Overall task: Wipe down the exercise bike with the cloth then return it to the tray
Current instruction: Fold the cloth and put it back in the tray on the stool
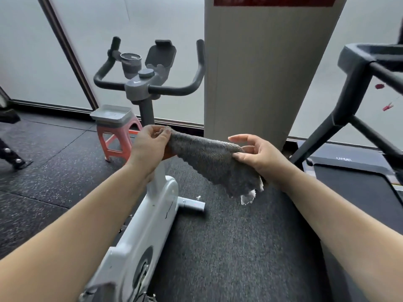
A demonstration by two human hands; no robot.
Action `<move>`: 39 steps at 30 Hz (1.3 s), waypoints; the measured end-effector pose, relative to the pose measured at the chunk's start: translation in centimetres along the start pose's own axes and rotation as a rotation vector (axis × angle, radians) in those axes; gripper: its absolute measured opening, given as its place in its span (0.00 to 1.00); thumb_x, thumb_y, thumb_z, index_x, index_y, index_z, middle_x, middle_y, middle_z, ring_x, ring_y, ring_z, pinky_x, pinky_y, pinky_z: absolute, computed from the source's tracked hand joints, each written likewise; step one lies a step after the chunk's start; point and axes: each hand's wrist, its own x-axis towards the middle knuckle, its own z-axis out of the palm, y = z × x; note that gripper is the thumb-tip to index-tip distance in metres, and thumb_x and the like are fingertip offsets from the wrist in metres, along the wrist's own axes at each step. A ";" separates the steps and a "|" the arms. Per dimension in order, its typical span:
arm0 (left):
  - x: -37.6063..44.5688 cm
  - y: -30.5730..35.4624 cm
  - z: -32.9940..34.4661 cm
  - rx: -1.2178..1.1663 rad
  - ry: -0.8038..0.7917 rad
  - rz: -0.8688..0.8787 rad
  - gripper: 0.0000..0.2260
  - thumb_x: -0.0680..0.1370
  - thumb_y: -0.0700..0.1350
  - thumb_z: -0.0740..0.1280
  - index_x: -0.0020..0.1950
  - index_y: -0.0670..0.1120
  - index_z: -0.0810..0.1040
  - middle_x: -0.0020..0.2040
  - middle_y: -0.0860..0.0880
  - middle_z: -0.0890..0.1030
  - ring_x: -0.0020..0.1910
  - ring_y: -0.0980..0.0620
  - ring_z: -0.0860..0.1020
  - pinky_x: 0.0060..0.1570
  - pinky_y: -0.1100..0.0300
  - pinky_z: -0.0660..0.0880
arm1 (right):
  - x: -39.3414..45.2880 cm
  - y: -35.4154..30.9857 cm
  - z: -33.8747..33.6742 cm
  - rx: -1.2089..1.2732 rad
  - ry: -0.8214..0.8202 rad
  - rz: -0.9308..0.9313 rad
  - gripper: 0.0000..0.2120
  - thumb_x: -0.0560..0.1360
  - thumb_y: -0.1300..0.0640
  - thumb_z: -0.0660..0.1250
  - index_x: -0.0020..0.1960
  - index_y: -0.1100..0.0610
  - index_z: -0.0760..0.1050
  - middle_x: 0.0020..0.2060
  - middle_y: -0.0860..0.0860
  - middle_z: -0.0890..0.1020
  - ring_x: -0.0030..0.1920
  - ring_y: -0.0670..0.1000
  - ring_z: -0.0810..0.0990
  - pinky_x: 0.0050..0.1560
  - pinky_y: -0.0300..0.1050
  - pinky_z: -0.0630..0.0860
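A grey fluffy cloth (pixel 209 158) is stretched in the air between my two hands, above the floor and in front of the exercise bike (pixel 150 210). My left hand (pixel 148 144) pinches the cloth's upper left corner. My right hand (pixel 259 158) grips its right side, and the lower end with a white tag hangs below. The bike has a white body, a grey post and black handlebars (pixel 187 89) with a cup holder and a phone holder. A grey tray (pixel 113 116) sits on a pink stool (pixel 115 140) left of the bike's post.
A wide white pillar (pixel 257 73) stands behind the bike on the right. A black treadmill (pixel 357 149) fills the right side. Frosted glass walls run along the back. Dark rubber flooring and a grey mat (pixel 235 236) lie underfoot. Another machine's leg (pixel 15 160) shows at far left.
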 end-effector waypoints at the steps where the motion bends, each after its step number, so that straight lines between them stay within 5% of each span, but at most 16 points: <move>1: -0.4 -0.3 -0.6 0.033 0.008 -0.031 0.09 0.78 0.43 0.66 0.57 0.44 0.73 0.51 0.43 0.77 0.46 0.46 0.80 0.40 0.56 0.81 | -0.8 -0.1 0.5 0.005 -0.023 -0.001 0.15 0.75 0.62 0.67 0.59 0.48 0.77 0.39 0.56 0.79 0.39 0.52 0.79 0.47 0.51 0.80; 4: -2.6 -1.5 -2.5 0.393 -0.047 -0.017 0.21 0.74 0.41 0.69 0.65 0.49 0.69 0.60 0.45 0.76 0.57 0.47 0.78 0.59 0.48 0.76 | -2.9 -0.7 2.2 0.032 -0.069 -0.011 0.15 0.76 0.63 0.66 0.59 0.47 0.77 0.39 0.54 0.79 0.40 0.55 0.76 0.47 0.53 0.78; 7: -6.4 -2.0 -3.8 0.576 -0.209 0.161 0.21 0.74 0.37 0.67 0.65 0.51 0.72 0.62 0.50 0.76 0.62 0.51 0.74 0.66 0.52 0.69 | -5.0 -1.2 4.2 -0.021 -0.096 -0.042 0.17 0.76 0.63 0.65 0.60 0.46 0.75 0.40 0.51 0.80 0.41 0.51 0.77 0.48 0.51 0.77; 11: -12.1 -1.3 -4.7 0.485 -0.447 0.282 0.17 0.76 0.37 0.66 0.64 0.48 0.74 0.60 0.53 0.78 0.60 0.57 0.75 0.66 0.57 0.69 | -8.8 -1.8 7.5 -0.104 -0.179 -0.059 0.22 0.76 0.67 0.63 0.65 0.48 0.70 0.42 0.53 0.78 0.40 0.46 0.76 0.42 0.38 0.75; 17: -19.7 -1.7 -8.6 0.541 -0.507 0.262 0.22 0.70 0.46 0.75 0.63 0.49 0.75 0.51 0.51 0.82 0.49 0.54 0.81 0.55 0.58 0.77 | -15.5 -2.3 12.6 0.074 -0.159 -0.077 0.26 0.74 0.72 0.62 0.67 0.52 0.68 0.48 0.62 0.80 0.46 0.53 0.80 0.51 0.49 0.79; 20: -22.2 -2.0 -11.2 0.566 -0.383 0.306 0.17 0.69 0.38 0.73 0.57 0.47 0.80 0.46 0.47 0.84 0.44 0.53 0.83 0.52 0.56 0.79 | -18.3 -2.5 15.2 0.019 -0.094 -0.128 0.27 0.71 0.70 0.68 0.64 0.51 0.69 0.50 0.60 0.80 0.47 0.54 0.80 0.57 0.55 0.77; 23: -24.4 -1.2 -13.5 0.387 -0.349 0.206 0.12 0.72 0.33 0.69 0.53 0.44 0.81 0.46 0.45 0.84 0.45 0.51 0.82 0.51 0.60 0.79 | -20.4 -2.7 16.4 -0.160 0.004 -0.143 0.33 0.66 0.58 0.77 0.66 0.46 0.68 0.56 0.52 0.78 0.57 0.51 0.78 0.60 0.47 0.75; 27: -27.0 -0.1 -16.6 0.157 -0.383 0.092 0.15 0.75 0.30 0.63 0.49 0.48 0.80 0.46 0.48 0.83 0.47 0.53 0.81 0.50 0.60 0.79 | -22.5 -2.9 18.0 -0.206 -0.215 -0.027 0.35 0.59 0.42 0.78 0.64 0.44 0.73 0.62 0.45 0.78 0.66 0.46 0.72 0.67 0.47 0.68; 30: -29.3 -0.1 -19.0 0.112 -0.305 0.078 0.16 0.76 0.30 0.62 0.49 0.49 0.79 0.45 0.50 0.83 0.44 0.55 0.81 0.45 0.61 0.80 | -23.9 -3.0 20.0 -0.097 -0.280 -0.050 0.18 0.63 0.48 0.76 0.51 0.51 0.80 0.49 0.48 0.84 0.52 0.47 0.81 0.57 0.49 0.74; 33: -31.7 -0.9 -21.5 0.094 -0.182 0.039 0.13 0.76 0.31 0.62 0.54 0.46 0.78 0.48 0.45 0.83 0.46 0.51 0.81 0.41 0.62 0.79 | -25.6 -3.6 22.3 -0.045 -0.260 -0.097 0.03 0.70 0.57 0.72 0.43 0.53 0.79 0.38 0.50 0.82 0.41 0.48 0.78 0.49 0.49 0.74; 36: -34.0 -2.0 -23.9 0.095 -0.107 0.017 0.12 0.77 0.31 0.62 0.54 0.46 0.77 0.51 0.43 0.82 0.49 0.50 0.80 0.46 0.57 0.79 | -27.1 -4.2 24.9 -0.049 -0.310 -0.103 0.04 0.73 0.60 0.69 0.42 0.53 0.77 0.37 0.51 0.82 0.40 0.49 0.77 0.49 0.48 0.74; 39: -35.8 -2.7 -26.5 0.096 0.024 0.002 0.09 0.78 0.36 0.64 0.55 0.46 0.75 0.51 0.46 0.82 0.50 0.50 0.80 0.48 0.56 0.78 | -28.5 -4.8 28.0 0.007 -0.295 -0.106 0.05 0.74 0.60 0.68 0.42 0.53 0.76 0.33 0.49 0.80 0.33 0.46 0.76 0.38 0.41 0.74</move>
